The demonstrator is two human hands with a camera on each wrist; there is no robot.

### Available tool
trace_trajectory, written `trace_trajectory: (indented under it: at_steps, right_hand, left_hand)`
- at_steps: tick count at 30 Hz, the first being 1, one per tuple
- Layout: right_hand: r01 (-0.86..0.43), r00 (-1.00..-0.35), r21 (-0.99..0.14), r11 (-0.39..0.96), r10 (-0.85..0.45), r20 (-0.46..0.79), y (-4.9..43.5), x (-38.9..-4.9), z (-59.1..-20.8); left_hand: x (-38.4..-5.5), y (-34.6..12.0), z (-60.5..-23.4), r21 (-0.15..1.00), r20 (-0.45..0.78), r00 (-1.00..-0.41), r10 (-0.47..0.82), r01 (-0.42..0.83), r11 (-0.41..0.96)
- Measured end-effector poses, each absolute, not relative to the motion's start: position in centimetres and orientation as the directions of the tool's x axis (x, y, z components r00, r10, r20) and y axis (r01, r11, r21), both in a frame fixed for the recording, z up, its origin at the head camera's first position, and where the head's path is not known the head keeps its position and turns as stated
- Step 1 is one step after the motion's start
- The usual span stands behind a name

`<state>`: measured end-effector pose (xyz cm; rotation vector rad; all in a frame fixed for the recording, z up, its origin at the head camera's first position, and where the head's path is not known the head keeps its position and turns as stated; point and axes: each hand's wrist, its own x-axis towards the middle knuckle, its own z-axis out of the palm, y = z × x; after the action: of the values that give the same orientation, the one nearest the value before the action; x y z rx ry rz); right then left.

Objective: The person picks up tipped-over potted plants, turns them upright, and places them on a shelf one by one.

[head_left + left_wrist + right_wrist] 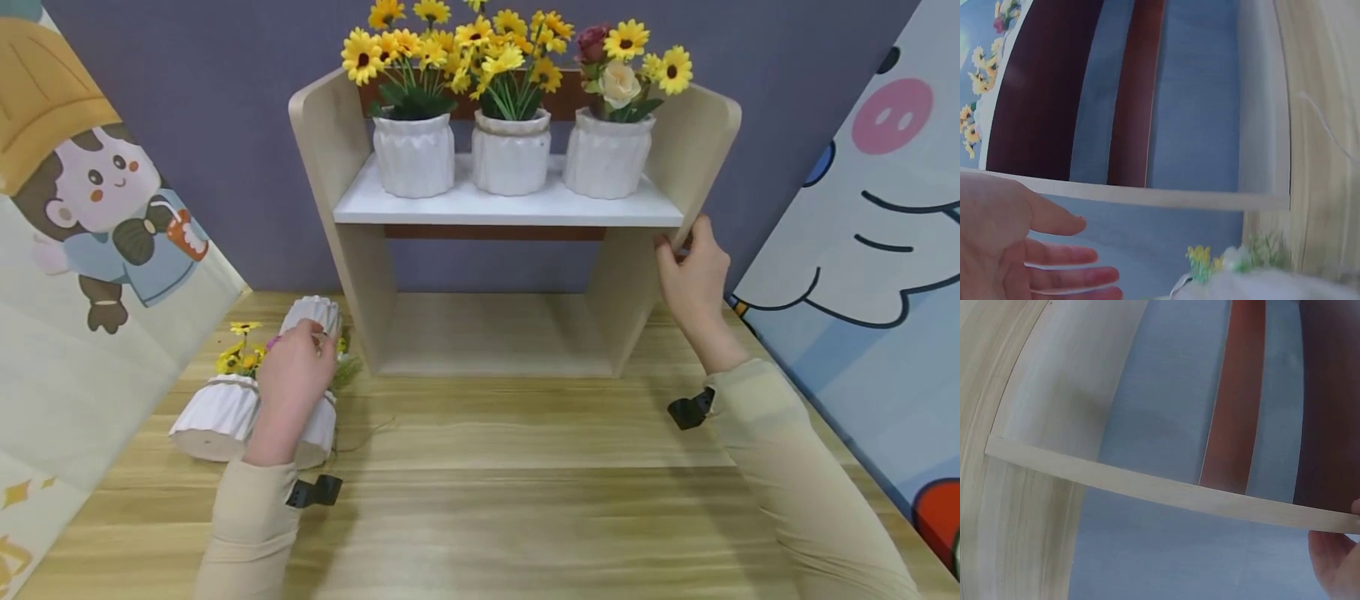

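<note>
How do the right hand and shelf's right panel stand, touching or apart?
Touching: the right wrist view shows the right hand gripping the right panel by its edge.

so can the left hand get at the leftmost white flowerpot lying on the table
Probably yes: the left hand looks empty and is close beside that flowerpot, with nothing visible between them.

- White pots (217, 421) lying down clutter the counter's (487, 500) back left corner.
- Upright flowerpots (512, 158) obstruct the shelf unit's (510, 216) upper level.
- I see its lower bay (491, 333) open toward the counter's front.
</note>
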<state>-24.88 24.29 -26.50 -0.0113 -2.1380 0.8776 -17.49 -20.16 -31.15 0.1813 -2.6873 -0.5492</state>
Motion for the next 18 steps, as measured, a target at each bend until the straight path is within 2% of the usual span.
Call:
trace_trajectory:
  at_steps: [18]
  right_hand:
    - [-0.292, -0.68, -0.643, 0.708, 0.32, 0.66, 24.2, -25.1, -27.0]
  left_hand:
    - [-14.0, -21.6, -33.2, 0.276, 0.238, -0.936, -0.259, -0.19, 0.942]
